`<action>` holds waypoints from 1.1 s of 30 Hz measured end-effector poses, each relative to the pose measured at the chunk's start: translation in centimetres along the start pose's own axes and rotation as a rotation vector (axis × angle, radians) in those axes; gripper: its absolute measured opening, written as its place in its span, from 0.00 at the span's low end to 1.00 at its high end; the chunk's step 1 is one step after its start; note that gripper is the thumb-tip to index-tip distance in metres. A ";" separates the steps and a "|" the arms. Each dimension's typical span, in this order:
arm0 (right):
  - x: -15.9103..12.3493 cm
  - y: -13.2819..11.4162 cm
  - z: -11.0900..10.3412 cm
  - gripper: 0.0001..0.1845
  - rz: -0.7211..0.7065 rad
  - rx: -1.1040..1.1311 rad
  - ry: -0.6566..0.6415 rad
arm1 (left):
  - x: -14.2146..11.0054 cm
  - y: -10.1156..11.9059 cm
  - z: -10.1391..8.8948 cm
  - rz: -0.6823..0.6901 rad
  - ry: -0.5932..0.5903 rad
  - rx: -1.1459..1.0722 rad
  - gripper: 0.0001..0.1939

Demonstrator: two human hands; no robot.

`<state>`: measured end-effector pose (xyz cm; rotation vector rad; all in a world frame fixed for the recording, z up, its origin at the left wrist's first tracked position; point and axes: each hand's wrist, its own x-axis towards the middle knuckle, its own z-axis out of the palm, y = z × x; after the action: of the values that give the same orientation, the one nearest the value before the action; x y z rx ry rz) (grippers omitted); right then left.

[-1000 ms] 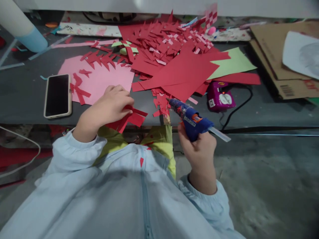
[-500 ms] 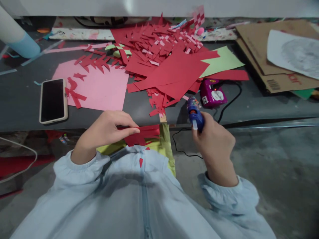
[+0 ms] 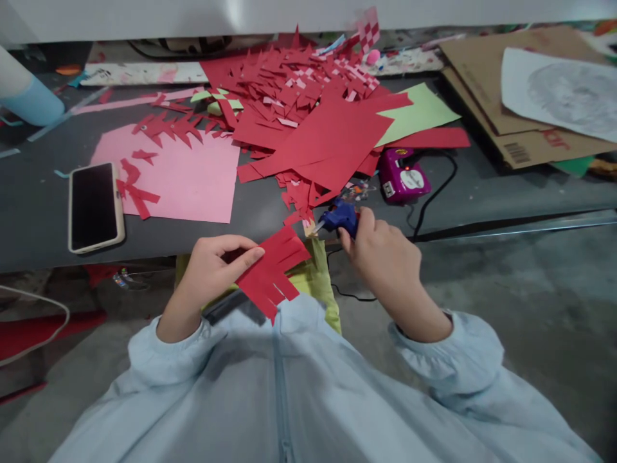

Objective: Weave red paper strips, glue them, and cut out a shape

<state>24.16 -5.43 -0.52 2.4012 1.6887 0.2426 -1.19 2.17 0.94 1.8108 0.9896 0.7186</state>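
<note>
Between thumb and fingers, my left hand (image 3: 222,265) pinches a red paper piece (image 3: 270,269) with slits cut into its edges, held tilted over my lap. My right hand (image 3: 384,255) is wrapped around the handle of a blue glue gun (image 3: 341,216). Its nozzle points left, close to a small wooden strip (image 3: 309,227) at the table edge, just above the red paper piece; whether they touch I cannot tell. Beyond the hands lies a heap of cut red paper (image 3: 294,90), with larger red sheets (image 3: 332,145) on top.
A phone (image 3: 95,206) lies left, beside a pink sheet (image 3: 193,173) carrying red cutouts. A purple box (image 3: 403,179) with a black cable sits right of the glue gun. Cardboard (image 3: 486,96) with a drawing (image 3: 563,93) is at far right. A blue-and-white bottle (image 3: 31,96) stands left.
The glue gun has swung left and now points toward the wooden strip. My left hand has turned the red paper piece so its flat face shows. The view has shifted slightly.
</note>
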 end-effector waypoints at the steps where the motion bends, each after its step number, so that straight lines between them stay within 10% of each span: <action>1: 0.0 -0.3 -0.1 0.26 -0.004 0.013 0.000 | -0.1 -0.2 0.0 -0.025 0.010 -0.027 0.13; 20: -1.0 -0.2 -1.8 0.27 0.023 0.301 0.116 | 0.2 -1.9 2.4 -0.340 0.141 -0.432 0.17; 33: 1.9 -2.7 -4.5 0.20 -0.374 1.113 -0.035 | -0.1 -0.2 2.8 -0.226 0.149 -0.358 0.11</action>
<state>21.20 -2.46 3.18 2.5134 2.6411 -1.0496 0.89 0.86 -0.39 1.3292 1.0659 0.8376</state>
